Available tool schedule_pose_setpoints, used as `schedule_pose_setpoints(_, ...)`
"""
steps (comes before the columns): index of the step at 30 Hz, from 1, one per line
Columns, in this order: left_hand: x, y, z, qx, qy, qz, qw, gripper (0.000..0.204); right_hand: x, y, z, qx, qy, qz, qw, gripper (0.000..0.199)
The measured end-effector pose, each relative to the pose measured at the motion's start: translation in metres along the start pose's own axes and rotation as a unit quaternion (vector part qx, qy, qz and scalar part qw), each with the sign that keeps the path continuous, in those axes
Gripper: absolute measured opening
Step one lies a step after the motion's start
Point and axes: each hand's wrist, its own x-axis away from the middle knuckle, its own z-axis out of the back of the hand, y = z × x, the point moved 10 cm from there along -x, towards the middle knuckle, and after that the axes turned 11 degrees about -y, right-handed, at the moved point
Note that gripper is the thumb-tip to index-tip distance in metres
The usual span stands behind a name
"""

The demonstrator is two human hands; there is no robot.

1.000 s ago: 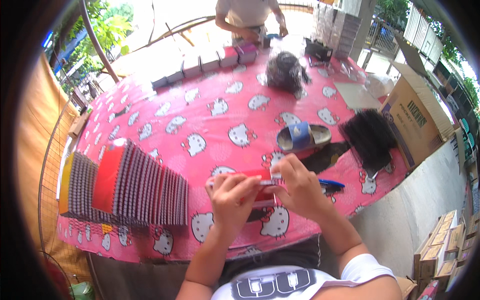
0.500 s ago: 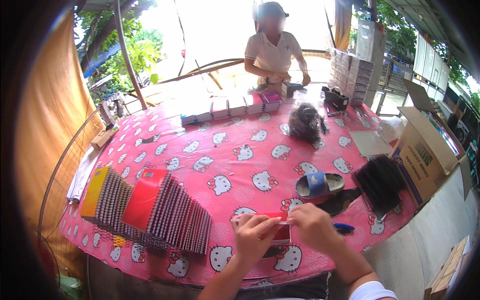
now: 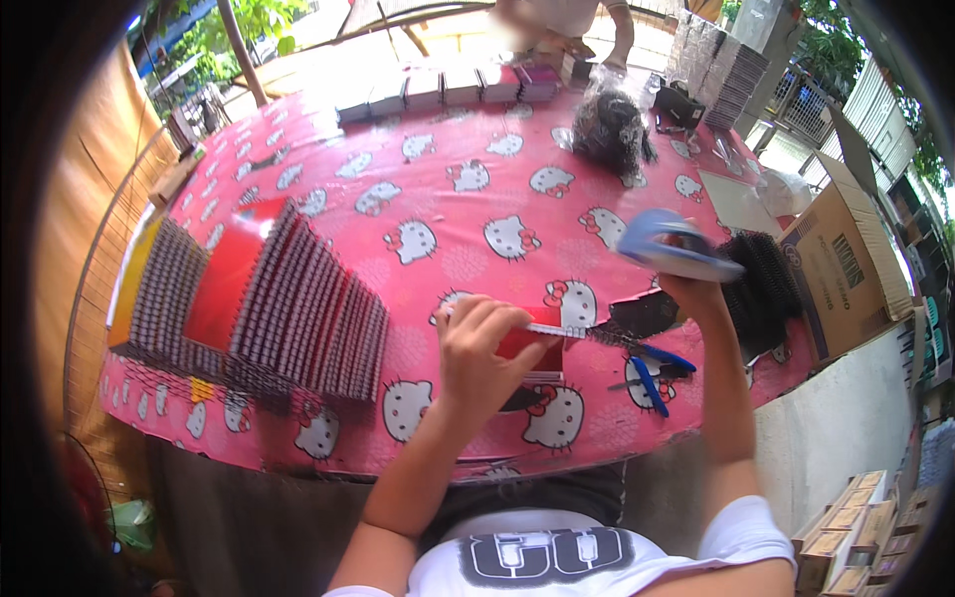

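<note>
My left hand (image 3: 477,343) is closed on a small red notebook (image 3: 527,340) at the table's near middle. A dark spiral wire (image 3: 609,336) sticks out to the right from the notebook's edge. Under it lie more small notebooks (image 3: 545,376), partly hidden. Off to the right, my right hand (image 3: 693,287) grips a blue slide slipper (image 3: 662,237), raised above the table and smeared by motion. Blue-handled pliers (image 3: 652,386) lie below that hand, beside a flat black piece (image 3: 642,316).
Stacked spiral notebooks with red covers (image 3: 227,289) and yellow covers (image 3: 134,284) stand at left. Black spiral wires (image 3: 764,289) and a cardboard box (image 3: 846,269) are at right. Farther back are a plastic-wrapped black bundle (image 3: 607,129), a notebook row (image 3: 423,90) and a co-worker (image 3: 567,25).
My right hand has left the notebook's edge and picked up the slipper from the table. The pliers now show more fully. My view has tilted downward.
</note>
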Motion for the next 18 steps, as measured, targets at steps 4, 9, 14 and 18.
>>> schedule_pose_setpoints(4, 0.003, -0.005, -0.001, 0.014, -0.015, 0.019, 1.0, 0.028, 0.0, -0.028, -0.046, -0.137, -0.15, -0.029, 0.979, 0.041)
schedule_pose_setpoints(9, -0.002, 0.0, 0.003, 0.013, -0.019, 0.012, 1.0, 0.027, -0.005, -0.029, -0.046, -0.073, -0.124, 0.056, 0.988, 0.038)
schedule_pose_setpoints(14, 0.005, -0.021, 0.014, 0.069, 0.009, 0.048, 0.996, 0.03, -0.02, -0.07, -0.05, -0.107, -0.146, 0.028, 0.983, 0.035)
schedule_pose_setpoints(18, 0.007, -0.038, 0.018, 0.157, 0.013, 0.083, 0.984, 0.031, -0.027, -0.064, -0.059, -0.061, -0.124, 0.029, 0.99, 0.043)
